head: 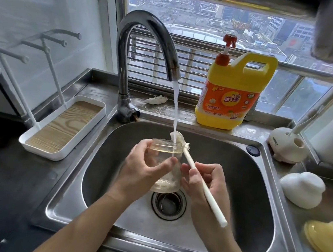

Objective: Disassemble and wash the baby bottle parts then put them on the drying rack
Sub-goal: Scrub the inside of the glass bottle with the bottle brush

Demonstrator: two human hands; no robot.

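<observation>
The left hand (144, 165) is gripping the clear glass bottle (165, 164) under running water (175, 105) while the right hand (202, 183) is pinching the long white brush (202, 185).

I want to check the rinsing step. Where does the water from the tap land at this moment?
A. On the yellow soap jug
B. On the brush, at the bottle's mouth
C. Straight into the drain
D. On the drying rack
B: the stream from the tap hits the brush at the rim of the bottle, which the left hand holds over the sink.
</observation>
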